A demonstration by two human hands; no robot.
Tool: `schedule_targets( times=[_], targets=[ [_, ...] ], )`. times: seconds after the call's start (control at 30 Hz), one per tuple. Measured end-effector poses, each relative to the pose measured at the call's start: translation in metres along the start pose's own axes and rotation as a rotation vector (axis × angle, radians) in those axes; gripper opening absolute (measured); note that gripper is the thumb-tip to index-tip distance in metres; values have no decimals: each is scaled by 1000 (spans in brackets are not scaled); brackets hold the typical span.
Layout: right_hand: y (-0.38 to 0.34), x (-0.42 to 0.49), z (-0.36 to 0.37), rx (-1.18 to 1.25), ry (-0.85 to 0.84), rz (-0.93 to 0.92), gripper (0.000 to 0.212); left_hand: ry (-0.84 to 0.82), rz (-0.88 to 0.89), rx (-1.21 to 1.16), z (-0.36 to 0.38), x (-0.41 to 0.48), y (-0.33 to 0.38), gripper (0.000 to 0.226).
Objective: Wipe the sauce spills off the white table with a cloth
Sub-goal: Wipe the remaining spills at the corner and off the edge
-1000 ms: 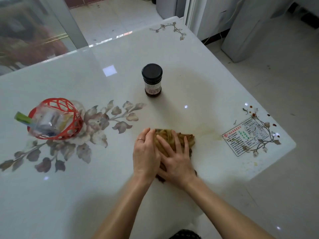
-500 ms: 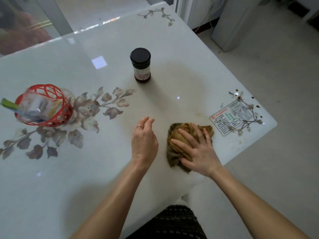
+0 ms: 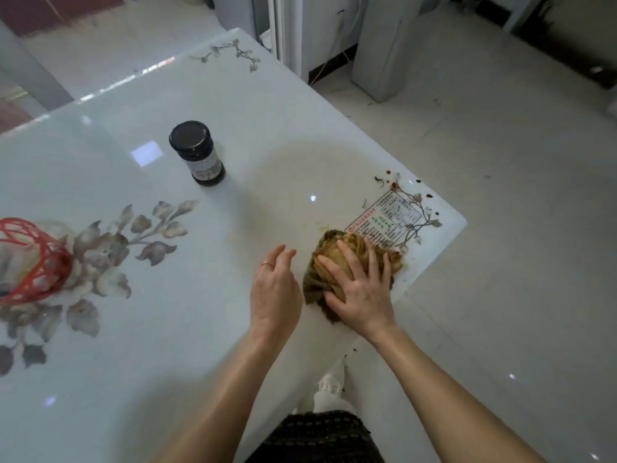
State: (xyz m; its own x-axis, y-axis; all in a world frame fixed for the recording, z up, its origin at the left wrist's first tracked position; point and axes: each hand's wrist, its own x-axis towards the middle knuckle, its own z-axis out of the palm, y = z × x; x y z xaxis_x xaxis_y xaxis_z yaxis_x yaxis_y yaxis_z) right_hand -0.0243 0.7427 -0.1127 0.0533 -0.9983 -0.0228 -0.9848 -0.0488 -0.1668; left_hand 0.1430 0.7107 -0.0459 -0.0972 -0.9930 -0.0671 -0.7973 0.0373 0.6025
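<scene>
Olive-brown and crumpled, the sauce-stained fabric cloth (image 3: 330, 240) sits near the front right corner of the glossy white desk (image 3: 300, 121), its far edge lapping the printed paper sticker (image 3: 384, 217). I have the right hand (image 3: 362, 290) flat on top, fingers straight and spread, pressing down rather than gripping. The left hand (image 3: 275, 289) hangs just beside the cloth, apart from it, fingers loose, nothing held. Risks, as I read them: that cloth looks loaded, so the next pass may smear a film across the desk instead of lifting it, and there's a faint yellow smudge (image 3: 322, 227) just beyond the fabric. The corner is close, so a hard sweep outward could flick sauce over the edge onto the pale tiled floor (image 3: 500, 245), or carry the cloth off altogether, since only a flat palm pins it. Dragging wet fabric over the sticker could soak or peel it. The dark glass jar (image 3: 197, 153) with the black lid stands well apart, so a knock seems unlikely unless the sweep runs wide. Counting now: one cloth, one jar, one sticker, one red plastic lattice basket (image 3: 36, 262) at the left edge, two hands, one ring (image 3: 267, 265) on the left, and at least four dark red-brown sauce specks (image 3: 428, 195) round the corner's flower print, not yet wiped.
</scene>
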Motion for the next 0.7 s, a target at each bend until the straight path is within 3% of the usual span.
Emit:
schedule_targets(
  times=[0.2,0.4,0.57,0.7],
  targets=[
    [5,10,3,13,10,-52,61,-36,23,20,13,8,19,44],
    [18,86,-16,64,-82,90,64,15,42,30,17,16,20,43],
    [22,71,-13,97,54,313,62,52,-12,54,10,21,5,47],
    [-11,46,1,39,60,164,64,70,-40,25,9,32,-1,46]
  ],
)
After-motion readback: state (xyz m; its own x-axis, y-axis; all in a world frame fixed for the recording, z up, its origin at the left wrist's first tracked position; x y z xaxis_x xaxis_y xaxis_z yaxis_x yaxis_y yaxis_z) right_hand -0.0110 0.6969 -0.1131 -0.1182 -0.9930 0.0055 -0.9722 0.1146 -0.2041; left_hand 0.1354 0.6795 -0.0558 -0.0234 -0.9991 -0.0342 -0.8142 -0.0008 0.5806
